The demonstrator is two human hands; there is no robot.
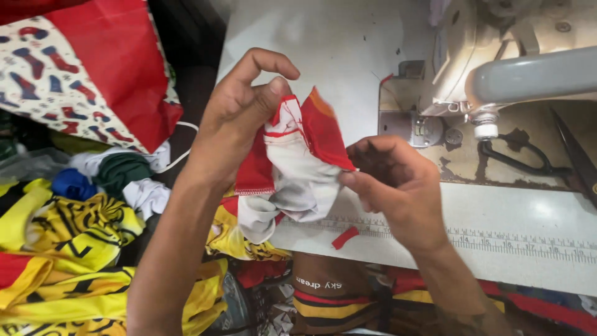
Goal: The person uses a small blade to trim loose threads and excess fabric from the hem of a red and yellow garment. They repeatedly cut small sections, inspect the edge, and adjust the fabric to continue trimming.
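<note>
The left hand (239, 109) is raised with thumb and curled forefinger pinched together, forearm rising from below, while the right hand (392, 186) sits lower, fingers (364, 186) curled inward and pinched shut.

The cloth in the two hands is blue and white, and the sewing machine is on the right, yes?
Not quite. The head view shows the cloth is red and white, not blue. Both the left hand and right hand hold it, and the sewing machine is on the right.
</note>
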